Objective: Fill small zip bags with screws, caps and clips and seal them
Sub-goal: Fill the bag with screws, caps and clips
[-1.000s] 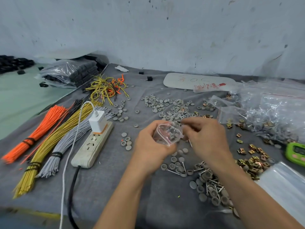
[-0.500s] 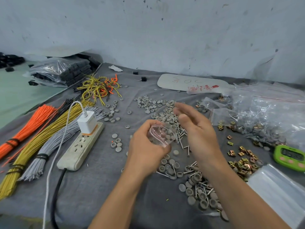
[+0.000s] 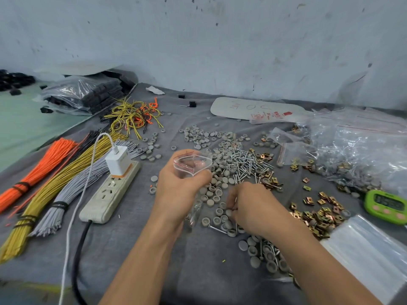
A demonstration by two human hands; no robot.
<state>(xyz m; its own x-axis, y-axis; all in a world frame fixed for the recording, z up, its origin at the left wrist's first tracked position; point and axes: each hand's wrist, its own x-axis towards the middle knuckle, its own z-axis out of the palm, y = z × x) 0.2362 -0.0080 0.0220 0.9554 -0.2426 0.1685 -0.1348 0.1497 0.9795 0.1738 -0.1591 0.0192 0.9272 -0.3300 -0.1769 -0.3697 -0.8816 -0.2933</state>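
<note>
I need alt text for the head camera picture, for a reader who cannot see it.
The left hand holds a small zip bag open, while the right hand reaches among grey caps and screws on a grey cloth. Brass clips lie to the right.

I see the left hand (image 3: 178, 190) holding a small zip bag (image 3: 192, 165) open-mouthed while the right hand (image 3: 253, 205) curls its fingers down among grey caps (image 3: 217, 220) near the screws (image 3: 244, 164).
</note>
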